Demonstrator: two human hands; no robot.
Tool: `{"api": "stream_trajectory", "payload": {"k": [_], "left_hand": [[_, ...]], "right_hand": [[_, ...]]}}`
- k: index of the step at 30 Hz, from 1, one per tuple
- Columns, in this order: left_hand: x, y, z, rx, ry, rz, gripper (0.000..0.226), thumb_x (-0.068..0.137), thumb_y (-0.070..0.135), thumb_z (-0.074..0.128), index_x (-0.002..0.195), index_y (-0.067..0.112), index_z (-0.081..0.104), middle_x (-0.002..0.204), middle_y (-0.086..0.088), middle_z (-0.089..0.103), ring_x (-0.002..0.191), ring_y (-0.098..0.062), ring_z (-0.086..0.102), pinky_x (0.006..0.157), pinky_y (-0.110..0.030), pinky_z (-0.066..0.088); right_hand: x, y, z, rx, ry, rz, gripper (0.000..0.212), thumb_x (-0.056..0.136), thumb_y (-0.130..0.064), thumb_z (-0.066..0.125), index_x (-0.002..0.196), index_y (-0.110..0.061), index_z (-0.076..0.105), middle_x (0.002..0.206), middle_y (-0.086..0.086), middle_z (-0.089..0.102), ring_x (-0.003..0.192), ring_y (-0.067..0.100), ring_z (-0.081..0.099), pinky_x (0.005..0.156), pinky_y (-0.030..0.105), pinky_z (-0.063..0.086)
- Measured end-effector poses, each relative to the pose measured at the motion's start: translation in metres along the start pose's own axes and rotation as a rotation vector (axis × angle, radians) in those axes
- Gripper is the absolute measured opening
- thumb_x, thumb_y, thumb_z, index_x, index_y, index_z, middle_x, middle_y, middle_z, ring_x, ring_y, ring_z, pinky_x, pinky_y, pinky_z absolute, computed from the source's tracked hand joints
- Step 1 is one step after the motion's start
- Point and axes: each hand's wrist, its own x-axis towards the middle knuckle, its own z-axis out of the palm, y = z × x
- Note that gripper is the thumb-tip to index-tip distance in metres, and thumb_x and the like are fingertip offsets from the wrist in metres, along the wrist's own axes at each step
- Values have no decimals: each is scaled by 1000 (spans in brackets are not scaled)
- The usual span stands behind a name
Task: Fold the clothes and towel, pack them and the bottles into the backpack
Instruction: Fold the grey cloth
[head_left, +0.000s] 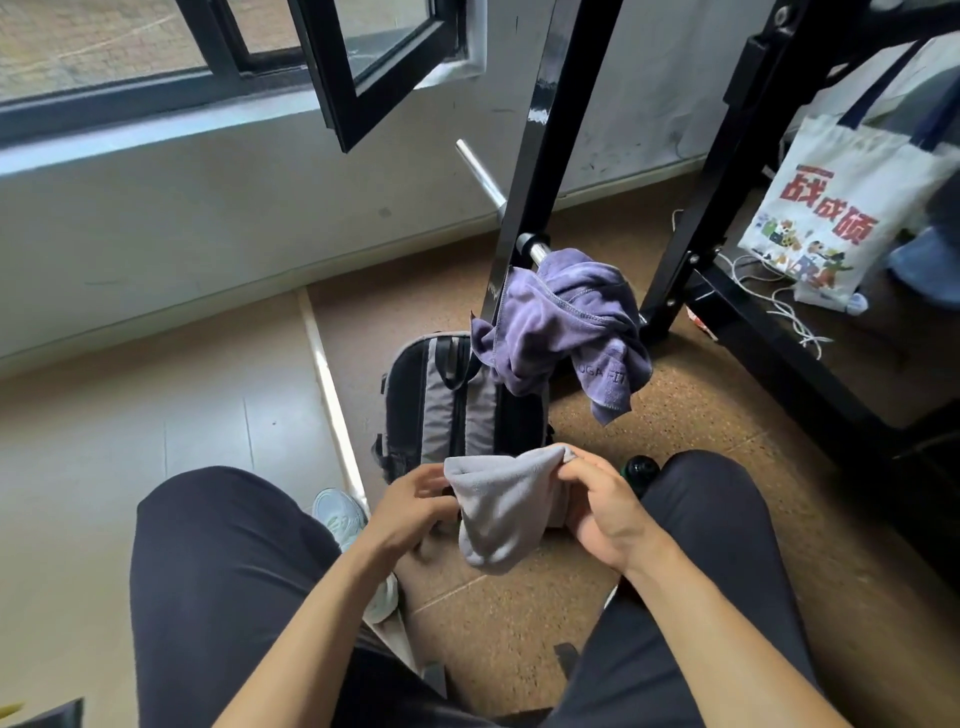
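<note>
Dangling between left hand (415, 501) and right hand (605, 506) — each grip pinching it — is a grey garment (501, 512).

Daylight from window (156, 47); soft shadows, mild blur, wide-angle bending at edges.

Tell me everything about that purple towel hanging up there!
The purple towel is soft, fuzzy-looking cloth with stitched edges and pale letters near one corner, only partly readable. It is crumpled, not folded, and draped over a silver bar beside a black post. One corner dangles down; another part hangs in front of the backpack top.
</note>
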Motion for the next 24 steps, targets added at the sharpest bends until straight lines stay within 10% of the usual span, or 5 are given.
{"api": "stream_trajectory", "payload": {"k": [3,11,20,24], "left_hand": [[-11,11,7,-43,-244,98,41,85,-7,61,112,21,73,103,6,77,89,1,67,71,-10,49],[-9,8,8,-189,48,383,13,83,-5,63,95,0,68,75,7,66,72,-3,57,64,-16,46],[-3,9,8,-361,18,249,16,89,13,66,98,20,77,96,-5,75,95,-17,68,82,-29,55],[-2,16,9,-552,98,127,19,97,5,56,105,10,73,93,-7,78,90,-18,72,76,-26,59]], "right_hand": [[2,-4,-3,-1,7,25,43,79,-10,49,113,11,64,100,22,66,91,27,62,80,37,47],[2,6,-2,-107,81,-13,22,103,-13,51,110,-10,71,110,10,75,106,17,68,92,25,52],[0,7,1,-194,13,98,82,69,-65,78,119,0,66,115,16,73,111,29,68,103,40,51],[-3,13,-3,-336,-119,187,88,51,-51,97,116,0,67,114,16,73,106,28,69,98,43,55]]}}
